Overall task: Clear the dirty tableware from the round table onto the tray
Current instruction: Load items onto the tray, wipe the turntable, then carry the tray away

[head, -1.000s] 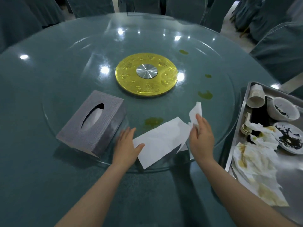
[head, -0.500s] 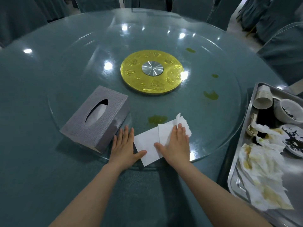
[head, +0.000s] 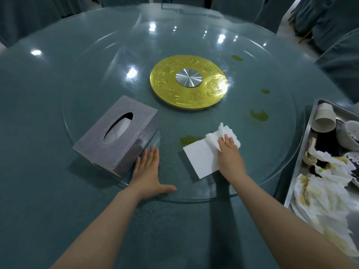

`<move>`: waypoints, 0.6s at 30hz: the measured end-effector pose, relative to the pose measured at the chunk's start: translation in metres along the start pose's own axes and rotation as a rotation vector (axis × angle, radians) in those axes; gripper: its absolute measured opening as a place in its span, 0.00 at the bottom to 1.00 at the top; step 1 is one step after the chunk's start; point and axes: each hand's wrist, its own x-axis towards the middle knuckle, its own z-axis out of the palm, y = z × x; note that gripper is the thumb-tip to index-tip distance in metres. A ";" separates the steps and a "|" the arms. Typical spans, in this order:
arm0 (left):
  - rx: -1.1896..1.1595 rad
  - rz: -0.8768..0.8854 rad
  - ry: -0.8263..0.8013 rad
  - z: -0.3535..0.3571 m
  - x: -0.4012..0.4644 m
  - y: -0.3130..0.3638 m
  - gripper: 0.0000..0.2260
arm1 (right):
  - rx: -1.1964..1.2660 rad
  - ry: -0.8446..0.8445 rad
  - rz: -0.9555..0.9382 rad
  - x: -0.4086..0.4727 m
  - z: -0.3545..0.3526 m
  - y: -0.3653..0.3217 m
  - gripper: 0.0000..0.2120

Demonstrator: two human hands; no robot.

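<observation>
My left hand [head: 148, 171] has let go and lies flat, released, at lower centre; my right hand [head: 229, 154] now bunches the tissue [head: 202, 160] beside the green spill [head: 187, 139], ready to wipe.

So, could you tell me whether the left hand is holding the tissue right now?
No, the left hand lies flat on the glass beside the tissue box, while the right hand grips the tissue.
</observation>
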 end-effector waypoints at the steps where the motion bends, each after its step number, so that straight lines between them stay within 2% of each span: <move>1: 0.029 0.003 -0.006 0.000 0.000 -0.002 0.63 | 0.023 -0.028 -0.012 0.008 0.000 -0.007 0.23; 4: 0.054 -0.003 -0.008 -0.004 0.002 -0.008 0.64 | 0.034 -0.155 -0.077 0.025 0.005 -0.033 0.33; 6: 0.042 -0.001 -0.001 -0.007 0.002 -0.014 0.65 | 0.012 -0.192 -0.146 0.035 0.011 -0.051 0.35; 12: -0.008 0.038 0.026 -0.017 0.001 -0.033 0.66 | -0.011 -0.204 -0.336 0.040 0.036 -0.101 0.25; 15: -0.013 0.051 0.021 -0.026 0.003 -0.043 0.66 | -0.046 -0.196 -0.407 0.039 0.034 -0.103 0.24; 18: -0.003 0.060 -0.002 -0.035 0.004 -0.053 0.67 | -0.067 -0.208 -0.588 0.020 0.040 -0.117 0.24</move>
